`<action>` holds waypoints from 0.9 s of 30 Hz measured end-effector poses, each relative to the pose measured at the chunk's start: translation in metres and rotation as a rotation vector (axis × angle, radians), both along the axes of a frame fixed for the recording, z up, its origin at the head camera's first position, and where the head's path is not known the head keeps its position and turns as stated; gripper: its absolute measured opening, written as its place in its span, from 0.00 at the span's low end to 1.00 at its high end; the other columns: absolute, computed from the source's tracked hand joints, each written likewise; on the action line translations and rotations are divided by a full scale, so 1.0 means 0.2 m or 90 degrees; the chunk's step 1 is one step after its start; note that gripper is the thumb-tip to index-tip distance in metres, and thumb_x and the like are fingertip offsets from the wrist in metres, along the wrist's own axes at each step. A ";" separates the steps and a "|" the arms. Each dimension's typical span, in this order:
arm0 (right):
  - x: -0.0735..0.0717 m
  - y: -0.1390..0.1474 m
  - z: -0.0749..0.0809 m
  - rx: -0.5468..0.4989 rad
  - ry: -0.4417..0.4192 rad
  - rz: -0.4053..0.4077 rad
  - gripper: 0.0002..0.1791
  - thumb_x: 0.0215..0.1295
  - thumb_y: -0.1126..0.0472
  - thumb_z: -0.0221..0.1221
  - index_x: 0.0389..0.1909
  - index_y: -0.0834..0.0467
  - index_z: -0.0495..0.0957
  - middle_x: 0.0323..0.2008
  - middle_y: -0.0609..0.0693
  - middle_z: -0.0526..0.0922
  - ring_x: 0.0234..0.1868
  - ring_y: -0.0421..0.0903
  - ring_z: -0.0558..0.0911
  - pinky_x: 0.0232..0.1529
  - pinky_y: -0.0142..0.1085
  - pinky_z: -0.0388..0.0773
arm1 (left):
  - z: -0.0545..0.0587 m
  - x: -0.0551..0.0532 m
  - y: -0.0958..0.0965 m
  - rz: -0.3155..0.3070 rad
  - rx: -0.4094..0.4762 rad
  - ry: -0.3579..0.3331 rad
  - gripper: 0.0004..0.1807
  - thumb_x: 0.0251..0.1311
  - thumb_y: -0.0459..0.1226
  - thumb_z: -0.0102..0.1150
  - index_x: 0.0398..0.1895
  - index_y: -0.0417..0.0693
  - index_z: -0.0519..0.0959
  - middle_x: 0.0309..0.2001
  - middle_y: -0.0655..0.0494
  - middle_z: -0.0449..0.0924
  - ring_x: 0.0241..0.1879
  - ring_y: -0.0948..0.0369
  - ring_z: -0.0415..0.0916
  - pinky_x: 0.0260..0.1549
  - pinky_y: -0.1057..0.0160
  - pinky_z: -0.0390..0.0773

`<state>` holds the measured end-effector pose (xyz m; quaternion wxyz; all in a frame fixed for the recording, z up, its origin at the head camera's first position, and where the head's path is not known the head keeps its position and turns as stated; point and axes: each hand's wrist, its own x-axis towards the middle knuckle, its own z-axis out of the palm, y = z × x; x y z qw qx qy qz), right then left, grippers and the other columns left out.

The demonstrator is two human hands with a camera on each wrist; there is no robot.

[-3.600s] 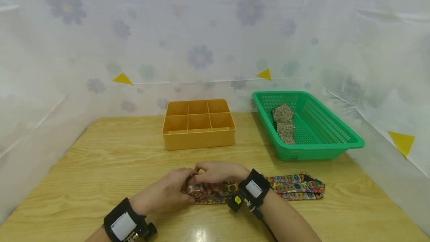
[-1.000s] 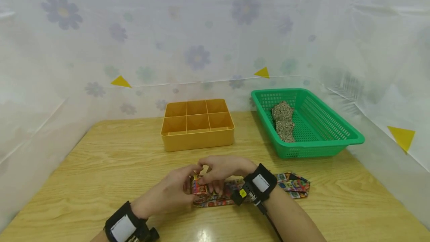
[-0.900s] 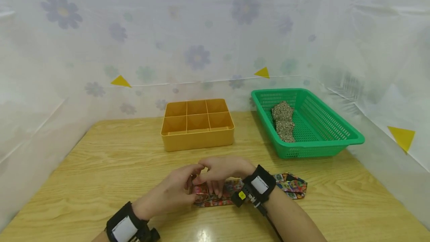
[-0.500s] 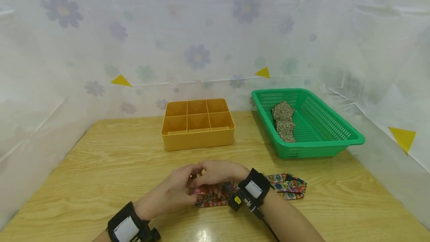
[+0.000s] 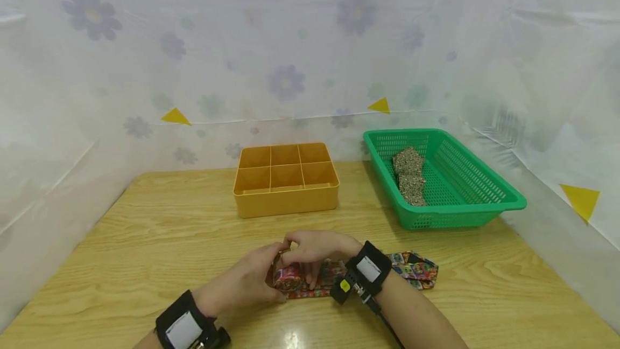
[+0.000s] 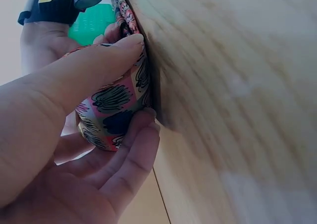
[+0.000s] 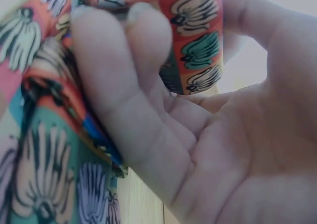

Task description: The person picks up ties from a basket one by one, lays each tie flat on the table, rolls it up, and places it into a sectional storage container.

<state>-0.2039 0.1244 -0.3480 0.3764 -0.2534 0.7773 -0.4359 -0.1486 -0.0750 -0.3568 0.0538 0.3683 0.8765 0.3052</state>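
A necktie with a colourful cartoon-like print lies along the wooden table in front of me, folded in layers, its flat end (image 5: pixel 416 269) reaching right past my right wrist. Its left end is wound into a thick roll (image 5: pixel 289 278). My left hand (image 5: pixel 244 279) holds this roll from the left; in the left wrist view the thumb lies across the printed roll (image 6: pixel 116 102) and the fingertips curl under it by the tabletop. From above, my right hand (image 5: pixel 319 249) grips the roll's right side, its fingers (image 7: pixel 106 70) bent between the roll and the flat layers.
Behind the hands stands a yellow organizer box (image 5: pixel 288 203) with several compartments. A green plastic basket (image 5: pixel 445 220) at the back right holds grey-brown speckled lumps (image 5: pixel 410 176). A white flowered sheet (image 5: pixel 286 42) hangs around the table (image 5: pixel 145 230).
The necktie's flat right end has drawn left toward the hands, so less of it shows. Both hands have stayed at the roll, with the right hand shifting slightly back and forth.
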 end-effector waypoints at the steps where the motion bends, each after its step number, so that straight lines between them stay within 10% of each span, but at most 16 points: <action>1: 0.00 0.00 0.00 -0.004 -0.006 0.000 0.14 0.66 0.53 0.59 0.46 0.54 0.71 0.22 0.56 0.82 0.14 0.47 0.80 0.19 0.42 0.82 | 0.00 0.00 0.00 0.000 -0.005 0.004 0.45 0.41 0.34 0.79 0.65 0.39 0.66 0.57 0.50 0.78 0.55 0.58 0.78 0.55 0.60 0.79; 27: -0.02 0.06 0.05 0.014 0.003 0.047 0.15 0.68 0.53 0.59 0.51 0.51 0.70 0.23 0.58 0.84 0.16 0.48 0.81 0.21 0.44 0.83 | 0.06 -0.01 -0.01 0.024 0.006 -0.066 0.36 0.48 0.29 0.67 0.64 0.42 0.68 0.30 0.61 0.75 0.25 0.70 0.68 0.23 0.71 0.72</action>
